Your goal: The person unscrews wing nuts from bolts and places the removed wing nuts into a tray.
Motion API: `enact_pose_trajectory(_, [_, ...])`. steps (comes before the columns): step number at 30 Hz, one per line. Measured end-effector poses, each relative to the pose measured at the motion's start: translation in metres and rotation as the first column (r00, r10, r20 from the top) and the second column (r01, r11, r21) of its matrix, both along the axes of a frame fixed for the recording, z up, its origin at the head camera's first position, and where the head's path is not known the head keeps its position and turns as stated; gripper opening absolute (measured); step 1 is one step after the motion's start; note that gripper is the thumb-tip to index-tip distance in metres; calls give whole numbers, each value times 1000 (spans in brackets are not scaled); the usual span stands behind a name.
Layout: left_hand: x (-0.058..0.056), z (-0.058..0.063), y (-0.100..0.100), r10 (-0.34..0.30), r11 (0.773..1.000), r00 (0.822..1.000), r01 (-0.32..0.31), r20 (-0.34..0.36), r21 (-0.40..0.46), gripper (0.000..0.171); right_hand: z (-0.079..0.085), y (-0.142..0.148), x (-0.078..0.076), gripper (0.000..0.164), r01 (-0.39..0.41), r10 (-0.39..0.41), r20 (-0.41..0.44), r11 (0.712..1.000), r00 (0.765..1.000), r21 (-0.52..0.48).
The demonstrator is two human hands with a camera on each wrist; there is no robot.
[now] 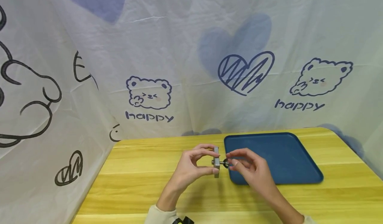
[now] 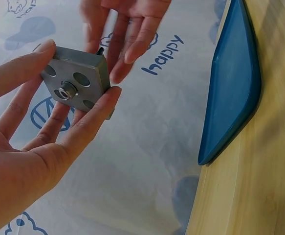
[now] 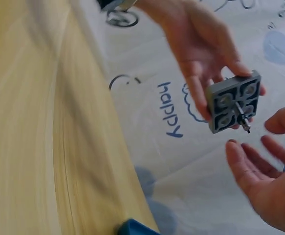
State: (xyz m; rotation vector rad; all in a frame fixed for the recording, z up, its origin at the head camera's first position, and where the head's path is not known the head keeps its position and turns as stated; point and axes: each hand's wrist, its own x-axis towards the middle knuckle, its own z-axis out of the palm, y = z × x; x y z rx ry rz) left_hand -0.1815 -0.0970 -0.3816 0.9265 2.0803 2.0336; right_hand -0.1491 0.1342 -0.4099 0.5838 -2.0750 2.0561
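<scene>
The block [image 2: 66, 76] on my feed is plain dull grey with a silvery shaft [image 3: 242, 117] and some black around it, while the tray [image 1: 275, 157] is solid deep blue and the tabletop [image 1: 143, 174] reads as streaky yellow woodgrain from my head cam, way paler on the wrist ones. Backdrop [image 1: 185, 44] is whitish with soft blue hearts, a scribble-striped navy heart, navy line-drawn bears and "happy" lettering, plus chunky black doodles off to the left, and I'm also getting a cream sleeve [image 1: 158, 214] beside black wrist gear [image 1: 188, 220] with a dab of yellow.
</scene>
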Motion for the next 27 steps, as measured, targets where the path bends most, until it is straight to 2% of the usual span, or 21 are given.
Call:
enact_pose_trajectory(2, [1, -1, 0, -2, 1000, 1000, 2, 7, -1, 36, 2, 1, 0, 31, -17, 24, 147, 999, 989, -48])
enact_pose_trajectory(4, [1, -1, 1, -9, 1000, 999, 9, 31, 3, 36, 3, 0, -1, 37, -30, 50, 261, 996, 964, -80])
enact_pose_trajectory(7, [2, 1, 2, -21, 1000, 998, 21, 66, 11, 36, 5, -1, -2, 43, -61, 91, 343, 993, 935, -98])
enact_pose_trajectory(10, [2, 1, 2, -31, 999, 997, 29, 77, 20, 36, 5, -1, -3, 44, -87, 113, 347, 992, 931, -90])
enact_pose_trajectory(20, [3, -2, 6, -41, 999, 997, 40, 69, 11, 35, 4, -3, -3, 30, -79, 97, 328, 994, 940, -69])
enact_pose_trajectory(27, [2, -2, 7, -40, 999, 996, 40, 77, 8, 35, 1, -1, -2, 29, -42, 54, 273, 998, 961, -47])
